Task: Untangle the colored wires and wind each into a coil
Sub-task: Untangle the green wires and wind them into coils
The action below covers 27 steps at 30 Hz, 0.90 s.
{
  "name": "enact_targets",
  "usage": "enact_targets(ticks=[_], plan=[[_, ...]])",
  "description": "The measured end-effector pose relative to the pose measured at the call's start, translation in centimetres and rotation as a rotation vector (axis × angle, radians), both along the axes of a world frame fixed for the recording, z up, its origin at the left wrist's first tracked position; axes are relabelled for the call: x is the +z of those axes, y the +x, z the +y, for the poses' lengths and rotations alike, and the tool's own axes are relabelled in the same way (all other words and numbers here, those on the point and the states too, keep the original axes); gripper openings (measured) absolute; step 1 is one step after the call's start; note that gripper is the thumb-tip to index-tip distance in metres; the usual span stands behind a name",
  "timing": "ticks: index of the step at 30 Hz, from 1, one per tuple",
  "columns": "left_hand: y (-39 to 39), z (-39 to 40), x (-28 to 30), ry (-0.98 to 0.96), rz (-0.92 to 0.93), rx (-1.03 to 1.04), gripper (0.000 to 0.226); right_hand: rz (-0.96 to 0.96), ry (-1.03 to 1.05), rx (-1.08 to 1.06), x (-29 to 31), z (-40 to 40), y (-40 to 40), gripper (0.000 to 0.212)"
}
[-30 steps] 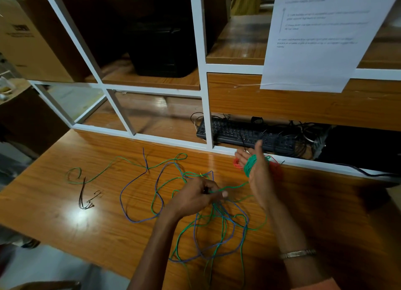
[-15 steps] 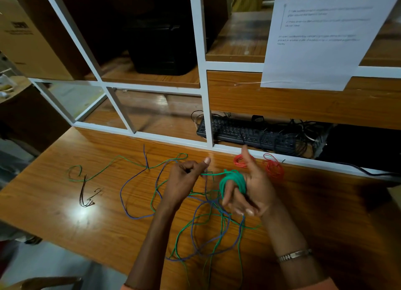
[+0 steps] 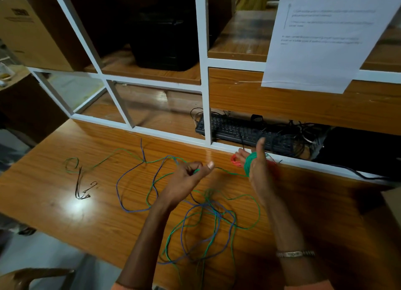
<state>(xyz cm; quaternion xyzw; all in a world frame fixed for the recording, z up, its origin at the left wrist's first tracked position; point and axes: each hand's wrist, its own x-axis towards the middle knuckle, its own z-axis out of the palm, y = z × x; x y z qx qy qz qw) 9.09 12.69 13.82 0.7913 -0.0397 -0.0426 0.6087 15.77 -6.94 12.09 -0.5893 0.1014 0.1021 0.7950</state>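
The green wire (image 3: 230, 172) runs taut from the coil (image 3: 249, 162) wound round the straight-fingered right hand (image 3: 257, 168) to the left hand (image 3: 188, 176), which pinches it. Below the pinch it stays looped through the purple wire (image 3: 134, 210) — pulling on could cinch a knot, or slip turns off the fingers.

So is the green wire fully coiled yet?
Partly: green wire wraps the right hand, the left hand pinches it, and loops lie tangled with the purple wire.

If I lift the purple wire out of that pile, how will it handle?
Probably floppy: the purple wire lies in loose, sagging loops on the table. Likely light, being so thin. It crosses the green wire at many points, so it may snag and drag that along.
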Motion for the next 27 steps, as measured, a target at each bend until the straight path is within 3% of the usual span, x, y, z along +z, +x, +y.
enact_targets(ticks=[2, 3, 5, 6, 8, 12, 14, 18, 20, 23, 25, 27], plan=[[0.6, 0.1, 0.7, -0.045, -0.078, 0.049, 0.053, 0.093, -0.061, 0.075, -0.6, 0.8, -0.7, 0.087], [0.9, 0.1, 0.8, -0.056, -0.107, 0.065, 0.053, 0.135, -0.096, 0.168, -1.0, 1.3, -1.1, 0.099], [1.3, 0.2, 1.5, -0.089, -0.149, 0.084, 0.053, 0.153, -0.268, 0.437, -1.0, 2.3, -2.2, 0.120], [1.3, 0.2, 1.8, -0.105, -0.168, 0.089, 0.052, 0.141, -0.313, 0.580, -0.7, 2.6, -2.8, 0.119], [1.6, 0.4, 2.2, -0.109, -0.194, 0.106, 0.049, 0.138, -0.257, 0.815, -0.5, 2.5, -3.8, 0.128], [1.6, 1.0, 1.4, -0.084, -0.189, 0.152, 0.051, 0.100, 0.183, 1.155, 1.0, 2.2, -4.4, 0.136], [1.3, 1.1, 0.7, -0.081, -0.175, 0.169, 0.056, 0.022, 0.457, 1.207, 1.8, 1.4, -4.3, 0.132], [0.8, 1.1, -1.0, -0.035, -0.105, 0.087, 0.065, -0.194, 1.130, 0.966, 2.9, -0.1, -3.5, 0.120], [0.6, 1.0, -1.7, 0.045, -0.051, 0.013, 0.065, -0.241, 1.210, 0.665, 3.2, -0.9, -2.8, 0.109], [0.3, 0.3, -2.0, 0.191, 0.030, -0.129, 0.058, -0.217, 1.011, 0.230, 3.7, -1.2, -2.0, 0.101], [0.2, -0.7, -1.9, 0.189, 0.039, -0.213, 0.054, -0.209, 0.552, 0.027, 2.8, -0.3, -1.4, 0.090], [0.3, -1.8, -2.0, 0.144, 0.013, -0.236, 0.053, -0.148, -0.021, 0.035, 1.7, 0.8, -1.5, 0.087]])
